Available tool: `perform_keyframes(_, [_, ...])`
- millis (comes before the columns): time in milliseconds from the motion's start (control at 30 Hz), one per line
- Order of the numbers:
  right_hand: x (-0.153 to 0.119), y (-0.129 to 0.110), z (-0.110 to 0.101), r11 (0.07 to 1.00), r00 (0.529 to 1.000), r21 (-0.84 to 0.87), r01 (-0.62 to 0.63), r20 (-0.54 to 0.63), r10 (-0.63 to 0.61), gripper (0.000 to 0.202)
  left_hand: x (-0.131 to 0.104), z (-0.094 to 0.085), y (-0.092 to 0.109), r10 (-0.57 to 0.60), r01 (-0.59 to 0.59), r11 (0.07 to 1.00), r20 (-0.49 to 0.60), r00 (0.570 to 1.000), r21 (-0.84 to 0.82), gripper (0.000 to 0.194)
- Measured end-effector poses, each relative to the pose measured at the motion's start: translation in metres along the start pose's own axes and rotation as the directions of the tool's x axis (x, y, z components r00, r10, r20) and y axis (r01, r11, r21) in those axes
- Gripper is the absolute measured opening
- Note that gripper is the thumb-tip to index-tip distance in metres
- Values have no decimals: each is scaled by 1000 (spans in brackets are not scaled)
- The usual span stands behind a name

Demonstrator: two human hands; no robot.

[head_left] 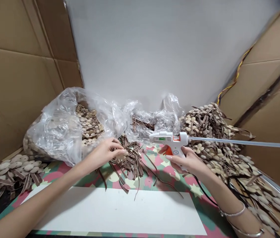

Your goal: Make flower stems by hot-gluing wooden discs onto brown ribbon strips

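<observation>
My right hand point(185, 161) is wrapped round the handle of a white and orange glue gun point(171, 140), whose nozzle points left. A long clear glue stick point(241, 142) sticks out of its back to the right. My left hand point(110, 150) reaches over a pile of thin brown striped ribbons point(133, 160), its fingers bent together at the left side of the pile. Whether a ribbon is between those fingertips is too small to tell. Some ribbon ends hang over a white board point(120, 211) in front.
A clear plastic bag point(58, 125) of beige flower pieces point(89, 124) stands back left. Crumpled plastic point(166, 120) lies mid-back. Beige ribboned flowers point(211, 125) are heaped right, more point(18, 168) at left. A black cord point(204, 191) passes beneath my right arm. Cardboard walls point(18, 76) flank the patterned tabletop point(199, 188).
</observation>
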State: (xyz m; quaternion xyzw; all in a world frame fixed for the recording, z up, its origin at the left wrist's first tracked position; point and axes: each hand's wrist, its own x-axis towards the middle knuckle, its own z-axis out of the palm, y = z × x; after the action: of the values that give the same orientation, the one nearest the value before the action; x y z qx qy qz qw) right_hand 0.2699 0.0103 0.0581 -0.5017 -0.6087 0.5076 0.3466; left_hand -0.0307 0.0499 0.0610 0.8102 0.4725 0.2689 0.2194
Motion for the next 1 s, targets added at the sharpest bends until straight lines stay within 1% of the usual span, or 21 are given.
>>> perform_keyframes(67, [-2,-1,4,1000,999,-29,0,-35,-1,34,-3,4,2,-40,41,993,10,999,-107,34])
perform_keyframes(167, [-6,-2,9,991,999,-124,41,-31,-45,31,-7,16,6,-121,129,950,45,992,-286,38])
perform_keyframes(267, [-10,0,14,957,995,-273,96,15,-95,28,-7,25,8,-166,150,929,-19,986,-338,37])
perform_keyframes(333, [-11,4,18,922,990,-359,144,37,-140,25,-7,27,8,-181,148,922,-61,982,-357,36])
perform_keyframes(400, [-11,9,22,894,983,-410,181,63,-170,23,-8,28,9,-196,153,916,-79,977,-371,34])
perform_keyframes(500, [-8,17,27,889,983,-422,180,104,-149,24,-9,28,13,-210,164,917,-89,974,-364,32])
perform_keyframes(633, [-5,22,31,909,986,-387,153,117,-116,25,-10,29,16,-201,154,918,-94,975,-366,31])
perform_keyframes(800, [-4,20,35,904,984,-391,174,107,-143,19,-11,31,17,-198,145,903,-92,976,-403,30])
perform_keyframes(1000, [-5,17,39,898,981,-397,192,109,-161,13,-11,32,15,-199,152,904,-79,977,-399,32])
